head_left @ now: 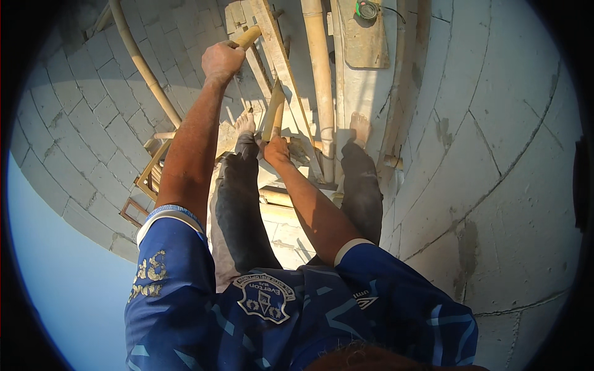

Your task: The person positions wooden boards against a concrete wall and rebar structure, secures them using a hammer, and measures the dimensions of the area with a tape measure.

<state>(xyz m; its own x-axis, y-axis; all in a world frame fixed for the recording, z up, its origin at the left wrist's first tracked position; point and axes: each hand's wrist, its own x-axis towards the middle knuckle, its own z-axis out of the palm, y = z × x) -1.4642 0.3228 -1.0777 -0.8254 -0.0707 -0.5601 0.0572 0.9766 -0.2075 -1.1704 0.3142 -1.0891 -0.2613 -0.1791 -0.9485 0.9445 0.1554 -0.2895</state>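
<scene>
My left hand [223, 62] is reached out ahead at the upper left, its fingers closed round a short, thick, yellowish bamboo piece [249, 38]. Lower and nearer my body, my right hand [276, 150] grips the bottom end of a pale yellow tapered piece [274, 112], wood or bamboo; I cannot tell which. That piece points up and away, its narrow tip close against a long wooden plank [288, 80]. The plank slants past both hands. Part of the right hand's fingers is hidden behind the piece.
Bamboo poles [320, 74] [139, 59] run beside the plank and along the left. Block walls [495, 123] rise on both sides. My bare feet [360, 127] stand among boards. A tape measure [366, 10] lies on a board [366, 46] at the top; wooden frames [151, 173] hang left.
</scene>
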